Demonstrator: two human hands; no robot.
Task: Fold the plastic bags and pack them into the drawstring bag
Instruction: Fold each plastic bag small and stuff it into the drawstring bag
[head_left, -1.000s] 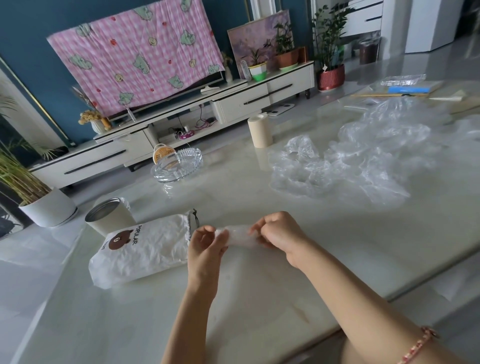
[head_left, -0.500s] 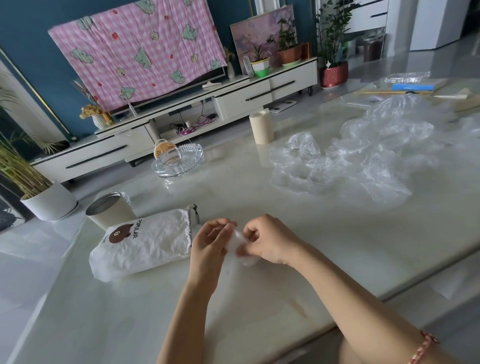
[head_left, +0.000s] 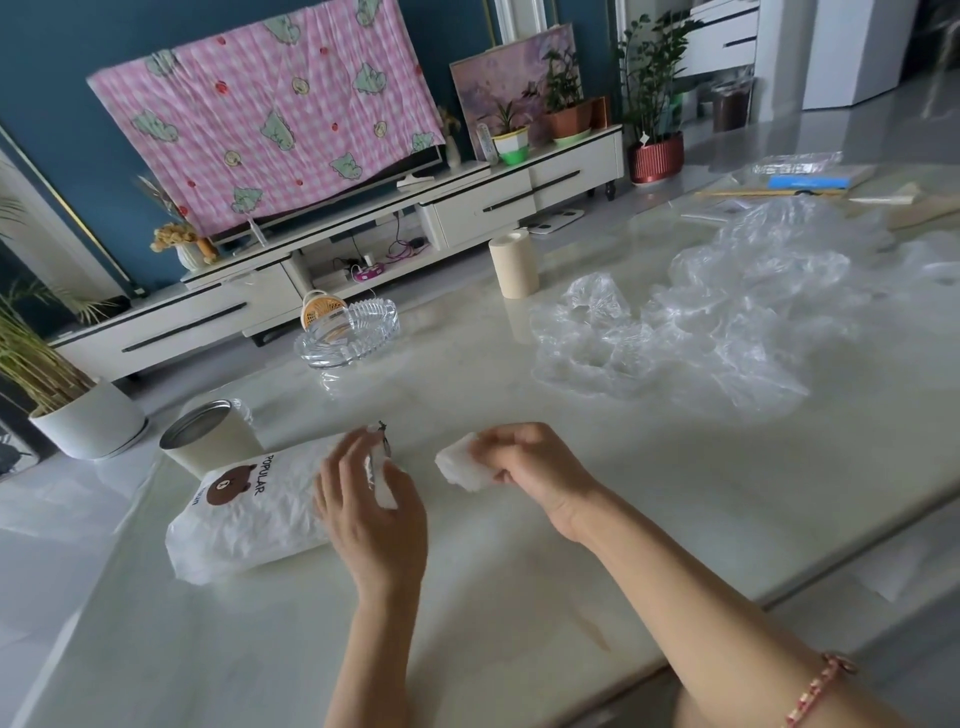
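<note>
Holding the folded plastic bag (head_left: 460, 470) pinched in our right hand (head_left: 530, 467), over the counter (head_left: 571, 545), near our left hand (head_left: 371, 514) but not touching it. Left hand pinches the mouth edge of the white drawstring bag (head_left: 249, 514), which lies flat on the counter beside a metal-rimmed cup (head_left: 208, 441). Loose clear plastic bags (head_left: 701, 332) sit piled well apart, far right.

Mouth of drawstring bag (head_left: 249, 514) behind left hand (head_left: 371, 512); folded plastic bag (head_left: 457, 470) partly within right hand (head_left: 530, 462).
</note>
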